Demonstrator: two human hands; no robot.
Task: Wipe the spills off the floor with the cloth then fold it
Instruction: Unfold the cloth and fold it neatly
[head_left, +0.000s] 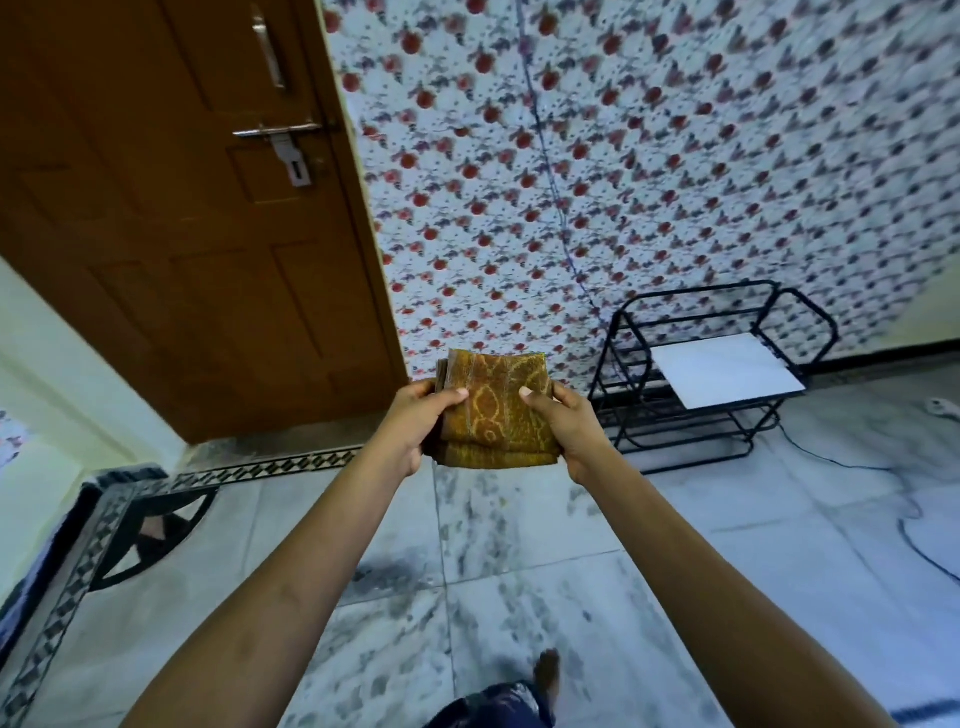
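A mustard-brown patterned cloth (493, 410) is folded into a small thick square and held up in the air in front of me, well above the marble floor (519, 597). My left hand (421, 423) grips its left edge, thumb on the front face. On the opposite edge, my right hand (569, 423) holds it the same way. Both arms are stretched out forward. The floor tiles below show grey mottling; I cannot tell spills from the marble's own veins.
A brown wooden door (197, 218) stands at the left. A flower-print sheet (649, 156) covers the wall ahead. A black metal rack (691, 384) with a white board on it sits at the right, with cables on the floor beside it. My foot (545, 675) shows below.
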